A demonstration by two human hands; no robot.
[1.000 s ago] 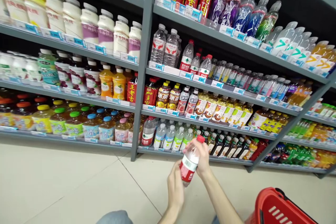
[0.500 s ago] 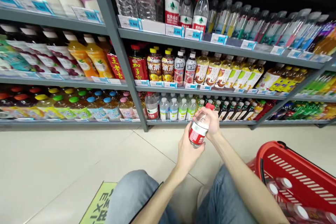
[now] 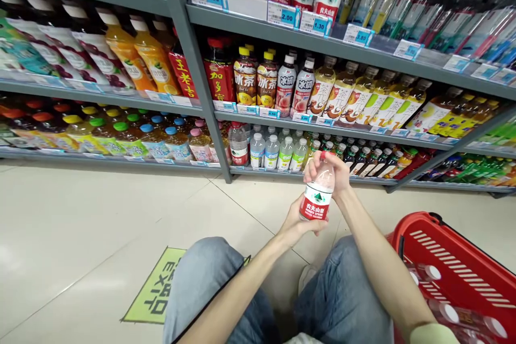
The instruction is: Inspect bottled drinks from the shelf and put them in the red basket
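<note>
Between my hands is a clear water bottle [image 3: 318,193] with a red cap and a white-and-red label, tilted a little to the right. My left hand [image 3: 297,221] wraps round its lower part, thumb across the base. Up at the neck and cap, my right hand [image 3: 334,173] grips with curled fingers, covering part of the cap. The label's green mountain mark faces me. Behind the bottle stands the bottom shelf, where a similar red-capped water bottle [image 3: 238,146] sits beside several white-capped bottles [image 3: 278,151].
A red shopping basket [image 3: 455,242] on the floor at right holds several clear bottles with white caps. Grey shelves [image 3: 322,43] packed with drinks run across ahead. A green exit sign [image 3: 153,290] lies on the tiled floor, left of my bent knees.
The bottle has turned in my hands, so its label front now faces me. Both hands sit slightly further right in view. The camera has tipped down, and the upper shelf has shifted upward.
</note>
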